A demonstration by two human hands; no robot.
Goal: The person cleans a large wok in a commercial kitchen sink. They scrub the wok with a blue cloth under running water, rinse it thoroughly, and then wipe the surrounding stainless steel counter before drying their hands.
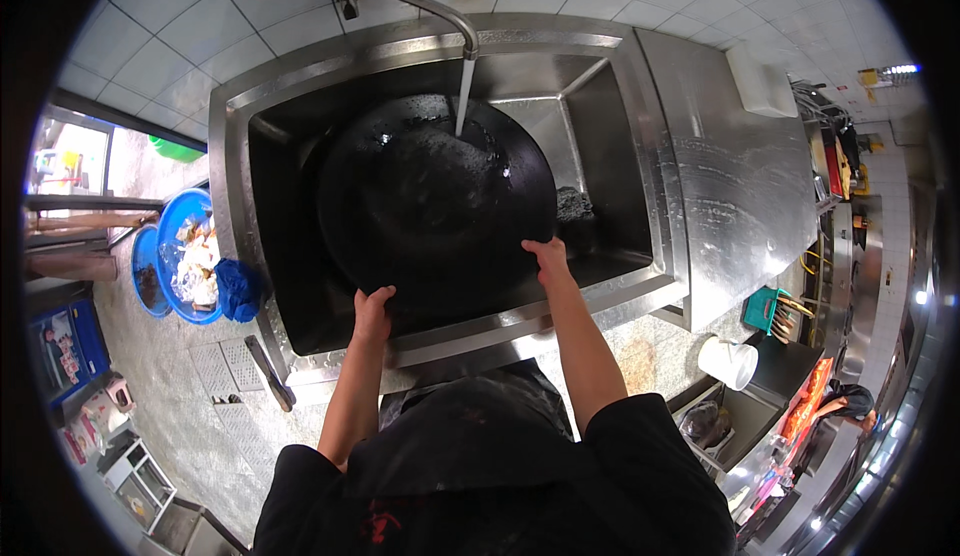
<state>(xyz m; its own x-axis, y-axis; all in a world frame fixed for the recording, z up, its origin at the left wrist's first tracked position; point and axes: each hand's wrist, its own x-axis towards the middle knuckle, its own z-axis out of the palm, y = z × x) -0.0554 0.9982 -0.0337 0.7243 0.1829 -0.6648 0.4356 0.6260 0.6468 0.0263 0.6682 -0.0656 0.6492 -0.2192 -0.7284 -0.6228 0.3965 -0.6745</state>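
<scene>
A large black wok [420, 218] sits inside a stainless steel sink [600, 135]. Its near-left rim is gripped by my left hand [372, 313], thumb on top and fingers hidden beneath. On the near-right rim my right hand [549, 259] holds in the same manner. From the curved metal faucet [442, 12] a stream of water [465, 94] runs into the far part of the wok. Wet, shiny patches and some foam show on the wok's inner surface. A dark grey scouring pad or mesh clump [574, 203] lies in the sink, right of the wok.
A steel counter [739, 181] adjoins the sink on the right. A cleaver-like knife [268, 372] rests by the sink's front-left corner. Blue tubs [184, 211] with refuse stand left. A white bucket [727, 363] is at lower right; another person [847, 400] is far right.
</scene>
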